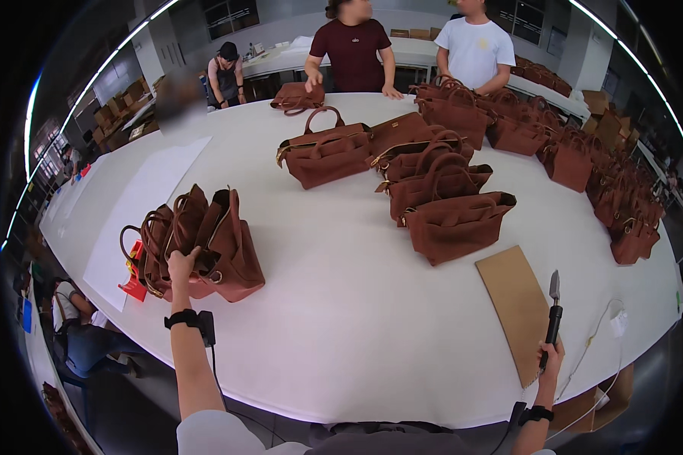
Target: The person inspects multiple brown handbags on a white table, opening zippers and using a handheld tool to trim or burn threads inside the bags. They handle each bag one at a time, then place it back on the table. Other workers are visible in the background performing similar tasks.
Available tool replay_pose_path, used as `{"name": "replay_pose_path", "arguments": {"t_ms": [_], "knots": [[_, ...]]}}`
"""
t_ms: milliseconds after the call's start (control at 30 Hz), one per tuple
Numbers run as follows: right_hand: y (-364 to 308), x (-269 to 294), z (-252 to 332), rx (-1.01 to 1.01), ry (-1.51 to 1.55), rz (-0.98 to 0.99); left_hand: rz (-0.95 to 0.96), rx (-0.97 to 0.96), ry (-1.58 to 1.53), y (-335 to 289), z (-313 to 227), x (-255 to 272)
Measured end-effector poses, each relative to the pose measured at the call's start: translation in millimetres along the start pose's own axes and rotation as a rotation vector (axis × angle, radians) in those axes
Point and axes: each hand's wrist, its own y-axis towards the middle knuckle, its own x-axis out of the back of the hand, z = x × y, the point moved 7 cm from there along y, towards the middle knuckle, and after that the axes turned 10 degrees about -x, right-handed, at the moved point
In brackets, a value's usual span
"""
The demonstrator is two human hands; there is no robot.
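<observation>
My left hand [180, 267] reaches into a tight group of brown handbags [239, 262] at the left of the table. Its fingers are closed on a handbag near the top edge, beside the upright handles. My right hand [552, 355] grips a black-handled tool [554, 322] with a flat, pointed metal tip, held upright. That hand is at the lower right, over the edge of a brown cardboard sheet [512, 307]. Nearest to the sheet, a brown handbag [463, 231] stands at the front of a row of similar bags. Behind the left bags, a red plastic item [134, 284] is partly hidden.
More handbags [569, 163] line the right side of the white table [341, 303]. A white cord [588, 345] lies by the right edge. Across the table stand a person in a dark red shirt [354, 57] and another in a white shirt [474, 53].
</observation>
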Motion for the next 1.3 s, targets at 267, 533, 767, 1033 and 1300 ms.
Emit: {"name": "replay_pose_path", "arguments": {"t_ms": [267,533,767,1033,1300], "knots": [[50.5,54.1,-53.9,0.02,-0.612,-0.171,-0.305,-0.538,-0.516,-80.8,-240.7,50.5],[11.0,37.0,-5.8,0.395,-0.697,-0.421,-0.324,-0.922,-0.399,20.1,-389.6,-169.9],[-33.9,-9.4,64.8,0.432,-0.584,-0.37,-0.093,-0.977,-0.555,21.6,-403.3,-151.6],[-145.4,-249.4,99.3,0.926,-0.577,0.351,0.368,-1.088,-0.628,-258.3,-330.3,-16.0],[-201.2,-314.4,26.6,1.166,-0.635,0.643,0.218,-1.048,-0.386,-339.4,-287.5,33.5]]}}
